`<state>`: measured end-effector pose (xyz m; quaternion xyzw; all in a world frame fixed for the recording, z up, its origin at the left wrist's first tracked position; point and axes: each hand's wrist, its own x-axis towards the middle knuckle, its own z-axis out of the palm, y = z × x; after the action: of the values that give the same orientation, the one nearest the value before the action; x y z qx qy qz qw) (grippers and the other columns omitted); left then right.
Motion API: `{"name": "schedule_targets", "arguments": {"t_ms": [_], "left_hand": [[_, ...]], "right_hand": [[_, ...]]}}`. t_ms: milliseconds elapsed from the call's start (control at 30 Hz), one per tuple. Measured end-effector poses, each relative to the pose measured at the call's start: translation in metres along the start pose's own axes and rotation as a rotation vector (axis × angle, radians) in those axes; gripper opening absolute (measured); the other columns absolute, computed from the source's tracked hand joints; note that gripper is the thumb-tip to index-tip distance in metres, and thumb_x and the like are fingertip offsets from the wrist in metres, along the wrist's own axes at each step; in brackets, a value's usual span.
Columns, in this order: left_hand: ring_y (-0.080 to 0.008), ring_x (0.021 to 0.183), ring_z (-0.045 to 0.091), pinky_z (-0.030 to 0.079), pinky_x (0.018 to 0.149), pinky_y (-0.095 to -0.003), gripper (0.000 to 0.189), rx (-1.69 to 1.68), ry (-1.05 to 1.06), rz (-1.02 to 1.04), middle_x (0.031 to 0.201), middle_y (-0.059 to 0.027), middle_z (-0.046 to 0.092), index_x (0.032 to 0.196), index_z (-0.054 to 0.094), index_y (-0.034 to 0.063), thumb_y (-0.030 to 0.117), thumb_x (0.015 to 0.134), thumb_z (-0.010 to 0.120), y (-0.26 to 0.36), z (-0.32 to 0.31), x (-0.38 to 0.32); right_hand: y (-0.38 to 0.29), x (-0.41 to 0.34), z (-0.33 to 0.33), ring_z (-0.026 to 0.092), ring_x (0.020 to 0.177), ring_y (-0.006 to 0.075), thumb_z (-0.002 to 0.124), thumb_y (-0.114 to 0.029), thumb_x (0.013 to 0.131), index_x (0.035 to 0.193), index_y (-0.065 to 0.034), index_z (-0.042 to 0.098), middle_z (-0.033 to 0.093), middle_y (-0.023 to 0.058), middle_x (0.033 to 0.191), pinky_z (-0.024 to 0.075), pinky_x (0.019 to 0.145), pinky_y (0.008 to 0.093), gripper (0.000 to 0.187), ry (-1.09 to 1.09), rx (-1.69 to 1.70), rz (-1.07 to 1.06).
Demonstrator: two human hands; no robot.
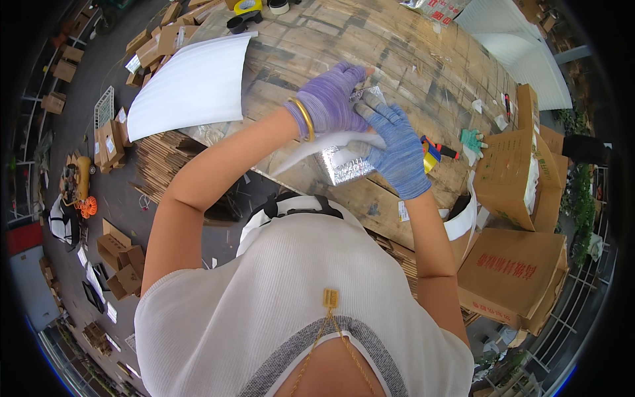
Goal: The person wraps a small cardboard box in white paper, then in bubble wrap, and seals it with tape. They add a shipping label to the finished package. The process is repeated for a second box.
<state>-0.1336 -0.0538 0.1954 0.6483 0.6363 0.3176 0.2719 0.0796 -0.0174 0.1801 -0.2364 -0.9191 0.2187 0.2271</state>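
Observation:
My left hand (330, 101), in a purple knit glove with a bare fingertip showing, lies over a silver foil-faced piece (347, 166) on the wooden table (297, 54). My right hand (397, 144), in a blue knit glove with greyish fingertips, presses on the same piece from the right. A strip of thin white foam (322, 144) runs out from under both hands towards the table's near edge. The foil shows above and below the fingers; what lies beneath the palms is hidden. Just right of my right hand is a yellow and blue tape roll (430, 158) by a red and black tool handle (449, 151).
A white foam sheet (193, 84) overhangs the left table edge. Tape rolls (248, 6) and a black tape dispenser (243, 22) lie at the far edge. Cardboard boxes (501, 173) stand at the right, near a green glove (474, 141). Flattened cardboard (163, 161) is stacked below left.

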Motion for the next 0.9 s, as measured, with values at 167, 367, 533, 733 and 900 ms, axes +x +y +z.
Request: {"name": "schedule_targets", "arguments": {"t_ms": [167, 367, 533, 733, 900], "left_hand": [[-0.0189, 0.117, 0.062, 0.048, 0.102, -0.0347, 0.037, -0.494, 0.073, -0.034, 0.128, -0.0095, 0.066, 0.121, 0.069, 0.0046, 0.029, 0.094, 0.072, -0.02, -0.06, -0.05], [-0.0219, 0.118, 0.061, 0.047, 0.103, -0.0369, 0.045, -0.457, 0.111, -0.058, 0.126, -0.0108, 0.065, 0.115, 0.068, 0.004, 0.039, 0.088, 0.078, -0.02, -0.027, -0.103], [-0.022, 0.106, 0.064, 0.051, 0.095, -0.0349, 0.039, -0.212, 0.281, -0.046, 0.112, -0.0104, 0.067, 0.094, 0.064, 0.0057, 0.028, 0.076, 0.091, -0.01, -0.015, -0.11], [-0.0165, 0.077, 0.063, 0.052, 0.071, -0.0292, 0.028, -0.137, 0.175, -0.067, 0.087, -0.0072, 0.065, 0.093, 0.07, 0.0037, 0.02, 0.08, 0.088, -0.009, -0.021, -0.127], [-0.0092, 0.073, 0.061, 0.052, 0.069, -0.0247, 0.047, -0.481, 0.043, -0.134, 0.09, -0.004, 0.069, 0.129, 0.061, 0.0048, 0.01, 0.087, 0.082, 0.001, -0.014, -0.114]], "right_hand": [[0.005, -0.003, 0.001, 0.052, 0.136, 0.0347, 0.078, -0.045, 0.084, 0.135, -0.0089, 0.067, 0.06, 0.0175, 0.143, 0.0346, 0.119, 0.0445, 0.063, 0.037, -0.006, 0.044], [-0.008, -0.001, 0.007, 0.057, 0.127, 0.0336, 0.08, -0.043, 0.084, 0.124, -0.0063, 0.073, 0.063, 0.016, 0.139, 0.0397, 0.114, 0.0425, 0.055, 0.08, -0.105, 0.075], [-0.022, -0.002, 0.012, 0.06, 0.122, 0.0324, 0.084, -0.038, 0.082, 0.121, -0.0053, 0.074, 0.067, 0.0148, 0.134, 0.0415, 0.112, 0.0413, 0.052, 0.115, -0.153, -0.005], [-0.009, 0.0, 0.014, 0.059, 0.125, 0.0325, 0.077, -0.032, 0.09, 0.122, -0.0049, 0.074, 0.065, 0.0149, 0.137, 0.0407, 0.113, 0.0419, 0.041, 0.173, -0.02, 0.121], [-0.001, -0.001, 0.015, 0.058, 0.127, 0.0384, 0.064, -0.034, 0.096, 0.119, -0.0107, 0.074, 0.067, 0.0131, 0.133, 0.0411, 0.113, 0.0458, 0.034, 0.248, -0.031, 0.037]]}}
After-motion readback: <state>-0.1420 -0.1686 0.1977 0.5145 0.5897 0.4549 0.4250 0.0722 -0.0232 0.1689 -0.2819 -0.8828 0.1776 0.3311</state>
